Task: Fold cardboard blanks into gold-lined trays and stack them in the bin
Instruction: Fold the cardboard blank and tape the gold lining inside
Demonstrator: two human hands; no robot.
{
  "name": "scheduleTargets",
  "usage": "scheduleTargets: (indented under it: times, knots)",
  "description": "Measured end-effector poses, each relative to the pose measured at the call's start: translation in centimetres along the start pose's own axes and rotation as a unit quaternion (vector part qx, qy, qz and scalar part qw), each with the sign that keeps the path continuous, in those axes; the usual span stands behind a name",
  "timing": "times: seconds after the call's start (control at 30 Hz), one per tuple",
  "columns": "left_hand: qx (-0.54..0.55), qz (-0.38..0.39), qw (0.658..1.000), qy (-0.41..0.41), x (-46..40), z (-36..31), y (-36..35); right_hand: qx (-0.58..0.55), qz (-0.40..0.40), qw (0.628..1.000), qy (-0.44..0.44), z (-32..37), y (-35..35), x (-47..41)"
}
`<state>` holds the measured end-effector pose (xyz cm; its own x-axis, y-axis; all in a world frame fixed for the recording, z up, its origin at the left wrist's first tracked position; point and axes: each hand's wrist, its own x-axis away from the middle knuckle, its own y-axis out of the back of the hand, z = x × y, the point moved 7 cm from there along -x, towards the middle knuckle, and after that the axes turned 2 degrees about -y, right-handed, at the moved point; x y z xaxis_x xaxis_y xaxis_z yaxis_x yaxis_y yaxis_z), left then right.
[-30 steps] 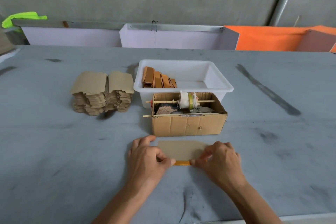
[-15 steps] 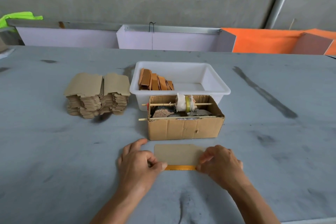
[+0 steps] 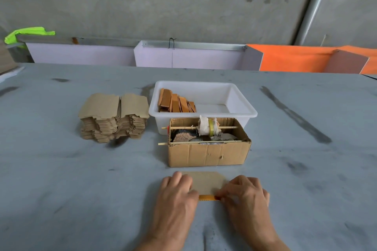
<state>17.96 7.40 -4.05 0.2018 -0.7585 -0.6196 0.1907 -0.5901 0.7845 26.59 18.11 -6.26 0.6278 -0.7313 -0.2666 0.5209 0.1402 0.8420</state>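
Grey worktable against a bare concrete wall, flat even light.

The table (image 3: pixel 61 179) has a blue-grey top, scuffed, with dark smears; the longest streak (image 3: pixel 293 115) runs diagonally on the right side. Along its far edge stand low pale lilac panels (image 3: pixel 81 55), topped by a metal rail (image 3: pixel 193 45) with a thin black wire (image 3: pixel 172 47) hanging from it. To the right, the panels turn orange (image 3: pixel 289 59). A bright green cloth (image 3: pixel 26 33) lies over the rail at far left. Behind, the concrete wall (image 3: pixel 142 0) is mottled with small dark spots, and a grey pipe (image 3: pixel 312 4) slants down it at right.
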Motion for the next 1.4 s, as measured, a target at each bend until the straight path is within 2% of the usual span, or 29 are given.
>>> scheduleTargets:
  times: [0.13, 0.2, 0.47, 0.63, 0.73, 0.8, 0.83, 0.93, 1.07, 1.27, 1.33, 1.4]
  knots:
    - [-0.062, -0.031, 0.998, 0.006, 0.4, -1.1, 0.0, 0.096, -0.095, 0.982, 0.132, 2.6, 0.7, 0.8]
    - [-0.081, -0.041, 0.996, 0.022, 0.6, -1.5, -0.3, 0.14, -0.112, 0.971, 0.156, 3.6, 0.6, 1.0]
    - [-0.119, -0.083, 0.988, 0.045, 1.1, -1.5, -0.6, 0.153, -0.154, 0.968, 0.127, 4.9, 0.0, 2.1]
    - [-0.112, -0.049, 0.992, 0.038, 1.6, -0.5, -0.9, 0.136, -0.172, 0.964, 0.149, 4.3, 0.6, 2.3]
    - [-0.081, 0.025, 0.996, 0.005, 1.6, 0.2, -0.7, 0.131, -0.14, 0.968, 0.161, 3.9, 0.8, 2.3]
    - [-0.059, 0.061, 0.996, 0.014, 1.9, 1.2, -0.9, 0.127, -0.118, 0.975, 0.139, 3.3, 0.8, 2.1]
    - [-0.051, 0.068, 0.996, 0.028, 2.2, 1.7, -0.9, 0.127, -0.113, 0.977, 0.127, 3.0, 0.6, 2.1]
    - [-0.048, 0.066, 0.996, 0.044, 2.7, 2.5, -0.6, 0.139, -0.17, 0.968, 0.119, 2.5, 1.3, 2.6]
    - [-0.086, 0.061, 0.993, 0.06, 3.0, 2.2, -0.3, 0.134, -0.191, 0.969, 0.083, 2.0, 1.6, 3.0]
    - [-0.062, 0.101, 0.988, 0.1, 3.5, 3.0, 0.4, 0.103, -0.147, 0.983, 0.044, 1.7, 1.8, 1.3]
    - [-0.027, 0.123, 0.986, 0.11, 2.6, 3.5, 1.0, 0.048, -0.096, 0.994, 0.014, 1.4, 1.4, 0.0]
    - [0.024, 0.174, 0.974, 0.145, 1.6, 4.2, 0.2, 0.043, -0.042, 0.998, 0.009, 1.6, 0.6, -1.2]
